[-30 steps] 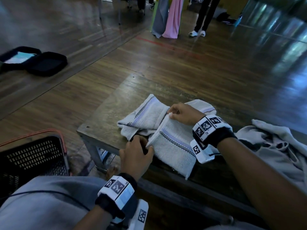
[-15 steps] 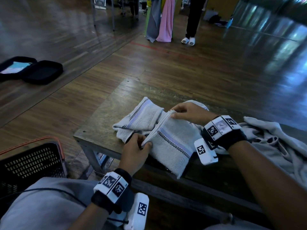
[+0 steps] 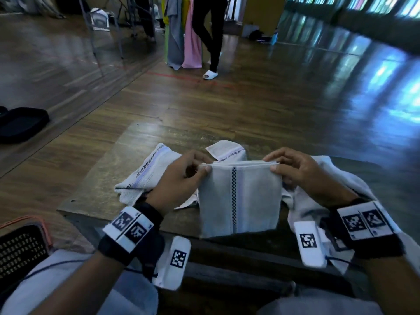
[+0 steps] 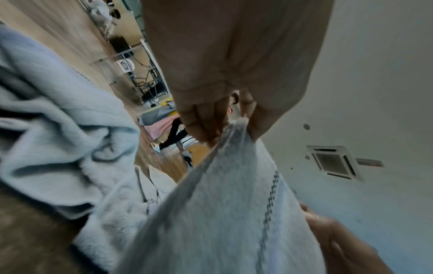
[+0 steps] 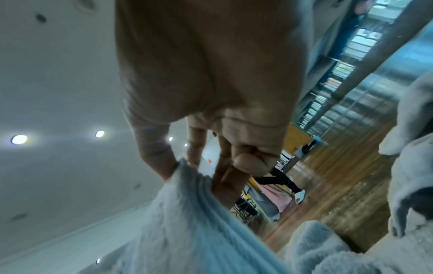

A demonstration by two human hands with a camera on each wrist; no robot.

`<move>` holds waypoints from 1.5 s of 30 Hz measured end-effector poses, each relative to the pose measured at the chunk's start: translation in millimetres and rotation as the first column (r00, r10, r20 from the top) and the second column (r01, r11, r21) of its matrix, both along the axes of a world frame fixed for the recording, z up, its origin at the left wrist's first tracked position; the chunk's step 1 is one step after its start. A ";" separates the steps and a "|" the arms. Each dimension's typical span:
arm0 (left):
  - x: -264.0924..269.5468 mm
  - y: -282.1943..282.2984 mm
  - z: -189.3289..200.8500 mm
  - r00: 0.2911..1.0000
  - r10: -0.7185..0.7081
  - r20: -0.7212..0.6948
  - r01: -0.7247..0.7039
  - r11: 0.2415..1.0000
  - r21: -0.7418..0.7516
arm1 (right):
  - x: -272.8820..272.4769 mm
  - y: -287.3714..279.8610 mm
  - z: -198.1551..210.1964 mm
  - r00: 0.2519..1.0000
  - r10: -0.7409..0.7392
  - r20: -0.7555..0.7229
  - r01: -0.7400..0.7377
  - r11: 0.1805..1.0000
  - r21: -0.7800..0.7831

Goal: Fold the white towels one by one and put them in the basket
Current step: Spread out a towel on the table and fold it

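A folded white towel [image 3: 241, 201] with a dark checkered stripe hangs upright above the wooden bench [image 3: 100, 187]. My left hand [image 3: 181, 178] pinches its upper left corner and my right hand [image 3: 295, 173] pinches its upper right corner. The left wrist view shows the left hand [image 4: 225, 129] with thumb and fingers clamped on the towel [image 4: 234, 213] edge. In the right wrist view, the right hand [image 5: 201, 166] pinches the towel [image 5: 192, 222] top. A second white towel [image 3: 145, 176] lies crumpled on the bench behind. The black basket [image 3: 20, 248] with an orange rim stands at lower left.
A heap of white towels [image 3: 336, 178] lies on the bench to the right. On the floor at far left sits a black case [image 3: 20, 123]. A person's legs [image 3: 211, 42] and hanging grey and pink cloths [image 3: 184, 42] stand across the wooden floor.
The towel has been lifted off the bench and turned to face me, hanging by its top edge. Both hands rose and spread apart to its two upper corners.
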State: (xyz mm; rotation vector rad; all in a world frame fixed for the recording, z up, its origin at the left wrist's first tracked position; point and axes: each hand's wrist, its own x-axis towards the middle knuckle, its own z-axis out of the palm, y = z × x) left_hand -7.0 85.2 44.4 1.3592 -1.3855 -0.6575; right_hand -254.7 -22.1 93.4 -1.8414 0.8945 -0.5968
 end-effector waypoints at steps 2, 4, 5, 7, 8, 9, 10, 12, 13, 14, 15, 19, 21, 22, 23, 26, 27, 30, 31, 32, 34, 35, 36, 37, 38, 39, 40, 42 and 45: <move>-1.2 -16.5 -2.6 0.992 -0.105 0.066 0.093 0.983 0.156 | -11.5 -6.4 -9.9 0.997 -0.015 -0.080 0.017 0.999 0.027; -3.0 -31.8 -15.1 0.959 -0.216 0.185 0.147 0.933 0.327 | -18.0 -13.0 -31.2 0.980 -0.009 -0.200 0.020 0.998 0.054; -3.9 -37.6 -22.9 0.940 -0.255 0.228 0.155 0.911 0.381 | -18.5 -15.3 -43.0 0.970 0.004 -0.244 0.014 0.997 0.075; -5.5 -46.2 -40.1 0.919 -0.274 0.283 0.141 0.900 0.412 | -17.2 -20.1 -66.8 0.949 0.026 -0.315 0.002 0.996 0.088; -6.6 -49.3 -46.8 0.914 -0.264 0.308 0.122 0.903 0.412 | -15.5 -23.2 -75.6 0.935 0.025 -0.353 -0.001 0.998 0.066; -8.1 -53.1 -53.0 0.903 -0.257 0.344 0.100 0.905 0.412 | -14.3 -27.3 -83.9 0.924 0.007 -0.383 0.007 0.999 0.035; -9.1 -56.6 -57.0 0.884 -0.252 0.393 0.074 0.907 0.415 | -12.8 -31.6 -89.3 0.916 -0.017 -0.400 0.020 1.000 0.004; -11.2 -62.1 -62.2 0.845 -0.243 0.477 0.027 0.909 0.416 | -10.0 -39.0 -96.9 0.905 -0.045 -0.423 0.032 0.999 -0.037; -12.5 -64.4 -63.5 0.829 -0.241 0.504 0.015 0.911 0.412 | -9.3 -41.8 -100.6 0.893 -0.055 -0.447 0.026 0.997 -0.070; -13.3 -66.7 -64.3 0.806 -0.237 0.543 0.002 0.917 0.398 | -8.3 -43.7 -103.3 0.874 -0.069 -0.480 0.016 0.993 -0.113; -13.9 -68.3 -64.8 0.767 -0.223 0.601 -0.009 0.934 0.357 | -7.1 -44.3 -104.5 0.858 -0.086 -0.506 0.001 0.986 -0.166; -16.5 -67.7 -63.4 0.630 -0.169 0.758 0.036 0.981 0.190 | -2.1 -41.8 -100.1 0.851 -0.134 -0.508 -0.028 0.954 -0.299; -16.6 -68.8 -63.4 0.598 -0.161 0.785 0.056 0.986 0.159 | -1.4 -41.3 -96.7 0.853 -0.106 -0.512 -0.052 0.957 -0.285; -16.8 -69.6 -63.4 0.582 -0.161 0.797 0.051 0.985 0.162 | -1.9 -40.9 -96.3 0.852 -0.089 -0.517 -0.064 0.961 -0.270; -16.7 -71.0 -63.5 0.563 -0.165 0.810 0.039 0.984 0.173 | -2.6 -41.0 -97.5 0.850 -0.081 -0.520 -0.070 0.962 -0.265; -14.8 -74.7 -64.1 0.540 -0.182 0.822 0.014 0.978 0.207 | -4.5 -43.1 -102.4 0.853 -0.103 -0.511 -0.041 0.964 -0.264; -14.2 -74.9 -63.9 0.549 -0.185 0.815 0.017 0.977 0.211 | -4.5 -43.8 -103.1 0.853 -0.107 -0.510 -0.035 0.964 -0.262; -14.5 -74.2 -62.2 0.564 -0.178 0.806 0.037 0.981 0.191 | -4.1 -48.5 -101.2 0.847 -0.081 -0.525 -0.071 0.962 -0.263; -15.3 -73.8 -61.4 0.555 -0.178 0.813 0.045 0.982 0.184 | -4.5 -49.7 -100.3 0.849 -0.066 -0.525 -0.090 0.960 -0.266; -16.3 -73.1 -59.7 0.541 -0.181 0.822 0.049 0.982 0.183 | -5.3 -50.8 -98.9 0.851 -0.053 -0.523 -0.109 0.955 -0.275; -17.0 -73.2 -57.2 0.524 -0.193 0.830 0.060 0.980 0.191 | -7.4 -53.0 -96.9 0.858 -0.039 -0.512 -0.145 0.938 -0.314; -16.5 -73.4 -56.8 0.529 -0.203 0.824 0.066 0.978 0.198 | -8.2 -53.6 -95.9 0.869 -0.033 -0.495 -0.155 0.930 -0.333; -16.0 -73.6 -57.1 0.544 -0.214 0.812 0.069 0.975 0.211 | -8.7 -53.9 -95.8 0.885 -0.023 -0.465 -0.156 0.927 -0.342; -15.0 -73.7 -57.8 0.563 -0.227 0.795 0.072 0.971 0.226 | -9.3 -54.4 -96.0 0.902 -0.011 -0.431 -0.154 0.925 -0.346; -14.3 -73.3 -58.3 0.581 -0.240 0.778 0.074 0.967 0.243 | -9.5 -54.6 -96.8 0.917 0.003 -0.400 -0.154 0.926 -0.346; -14.1 -72.7 -59.6 0.596 -0.249 0.763 0.075 0.964 0.257 | -10.0 -54.8 -98.5 0.927 0.016 -0.376 -0.155 0.927 -0.343; -13.5 -72.1 -60.2 0.608 -0.256 0.751 0.074 0.961 0.268 | -9.7 -55.2 -100.1 0.934 0.028 -0.357 -0.157 0.927 -0.339; -12.6 -70.5 -60.8 0.630 -0.268 0.729 0.069 0.954 0.292 | -8.9 -56.4 -103.9 0.938 0.033 -0.344 -0.149 0.936 -0.319; -11.5 -69.0 -60.8 0.655 -0.273 0.705 0.045 0.945 0.324 | -6.6 -56.8 -107.0 0.939 -0.001 -0.343 -0.111 0.945 -0.308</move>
